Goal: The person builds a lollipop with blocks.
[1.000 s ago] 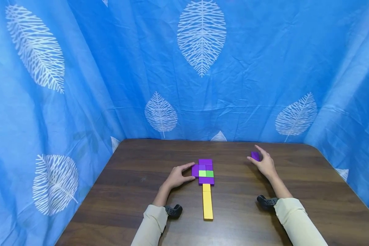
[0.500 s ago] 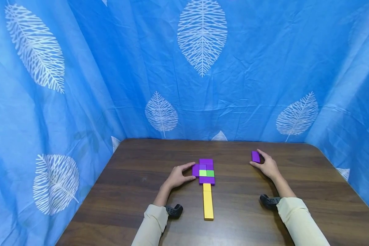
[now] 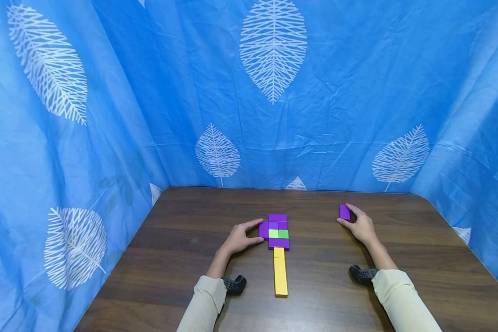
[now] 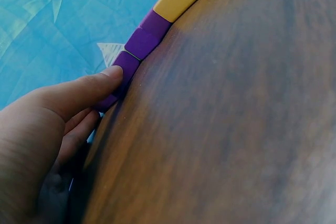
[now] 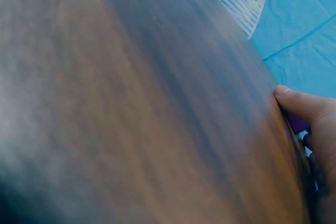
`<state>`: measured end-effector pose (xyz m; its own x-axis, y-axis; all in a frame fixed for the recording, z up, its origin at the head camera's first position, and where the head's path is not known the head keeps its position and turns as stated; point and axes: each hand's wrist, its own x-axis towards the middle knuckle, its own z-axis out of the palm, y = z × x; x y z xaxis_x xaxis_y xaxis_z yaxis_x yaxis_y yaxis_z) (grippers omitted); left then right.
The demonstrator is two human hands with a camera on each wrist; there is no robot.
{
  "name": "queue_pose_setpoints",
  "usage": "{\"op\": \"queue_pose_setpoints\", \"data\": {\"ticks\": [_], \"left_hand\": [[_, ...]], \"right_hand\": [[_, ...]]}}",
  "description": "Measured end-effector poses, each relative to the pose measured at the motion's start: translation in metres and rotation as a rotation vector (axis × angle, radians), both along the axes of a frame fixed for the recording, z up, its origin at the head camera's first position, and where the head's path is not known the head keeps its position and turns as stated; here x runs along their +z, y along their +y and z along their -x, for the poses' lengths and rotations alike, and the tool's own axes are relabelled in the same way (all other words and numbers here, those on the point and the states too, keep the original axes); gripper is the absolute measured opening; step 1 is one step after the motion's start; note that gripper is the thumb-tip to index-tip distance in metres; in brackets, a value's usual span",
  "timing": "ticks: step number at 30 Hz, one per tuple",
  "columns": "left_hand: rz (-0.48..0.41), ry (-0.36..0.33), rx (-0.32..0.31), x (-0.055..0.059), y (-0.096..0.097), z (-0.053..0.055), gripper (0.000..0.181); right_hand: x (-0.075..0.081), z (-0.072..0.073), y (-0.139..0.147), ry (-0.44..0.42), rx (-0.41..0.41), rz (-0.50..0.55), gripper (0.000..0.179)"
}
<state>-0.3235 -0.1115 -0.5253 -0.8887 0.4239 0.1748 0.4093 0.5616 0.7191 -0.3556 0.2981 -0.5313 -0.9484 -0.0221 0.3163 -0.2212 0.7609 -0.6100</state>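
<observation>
My left hand pinches a flat purple block between thumb and fingers. That block lies against the left side of a group made of several purple blocks, with a pale green block and a brighter green block among them. Below the group runs a yellow strip with a seam near its top. At the far right of the table, my right hand grips a separate purple block by its ends. In the right wrist view, the thumb hides most of that purple block.
The dark wooden table has its back edge close to a blue curtain with white leaf prints. Each wrist wears a black band with a camera, such as the left wrist camera. Bare wood separates the two hands.
My right hand has moved slightly right and narrowed its fingers onto the separate purple block. The left hand and the block group have stayed in place.
</observation>
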Motion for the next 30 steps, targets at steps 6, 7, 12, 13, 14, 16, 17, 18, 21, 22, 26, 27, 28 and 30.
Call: {"op": "queue_pose_setpoints", "data": {"ticks": [6, 7, 12, 13, 14, 16, 17, 18, 21, 22, 26, 27, 28, 30], "left_hand": [[0.004, -0.006, 0.003, 0.001, 0.002, 0.0, 0.061], [0.005, -0.007, 0.003, 0.001, 0.002, 0.0, 0.061], [-0.002, 0.012, -0.014, 0.002, 0.0, -0.001, 0.06], [-0.003, 0.019, -0.017, 0.002, 0.0, -0.001, 0.06], [-0.005, 0.027, -0.021, 0.002, -0.001, -0.001, 0.06], [-0.005, 0.036, -0.02, 0.002, -0.001, -0.001, 0.059], [-0.005, 0.04, -0.021, 0.001, -0.001, -0.001, 0.059], [-0.004, 0.045, -0.021, 0.001, -0.001, -0.001, 0.059], [0.0, 0.047, -0.024, 0.001, 0.0, 0.0, 0.059], [0.001, 0.047, -0.025, 0.001, 0.0, 0.0, 0.059], [0.002, 0.043, -0.021, 0.001, 0.0, 0.0, 0.059], [0.002, 0.045, -0.019, 0.0, 0.0, -0.001, 0.059], [0.001, 0.044, -0.018, 0.0, 0.0, -0.001, 0.059], [-0.004, 0.044, -0.019, 0.001, -0.001, -0.002, 0.059]], "right_hand": [[-0.003, -0.008, -0.004, 0.1, -0.01, 0.03, 0.065], [-0.003, -0.011, -0.005, 0.11, -0.01, 0.035, 0.065], [-0.003, -0.024, -0.019, 0.141, 0.006, 0.073, 0.065], [-0.003, -0.027, -0.022, 0.145, 0.01, 0.08, 0.065], [-0.002, -0.029, -0.025, 0.15, 0.013, 0.093, 0.064], [-0.001, -0.035, -0.032, 0.16, 0.014, 0.115, 0.063], [0.0, -0.037, -0.035, 0.165, 0.015, 0.127, 0.062], [0.001, -0.04, -0.038, 0.175, 0.014, 0.142, 0.062], [0.006, -0.046, -0.048, 0.201, 0.011, 0.185, 0.061], [0.008, -0.048, -0.052, 0.208, 0.012, 0.201, 0.06], [0.016, -0.053, -0.069, 0.235, 0.03, 0.234, 0.06], [0.017, -0.054, -0.074, 0.241, 0.041, 0.237, 0.059], [0.019, -0.054, -0.078, 0.25, 0.051, 0.242, 0.059], [0.022, -0.055, -0.087, 0.267, 0.074, 0.245, 0.058]]}}
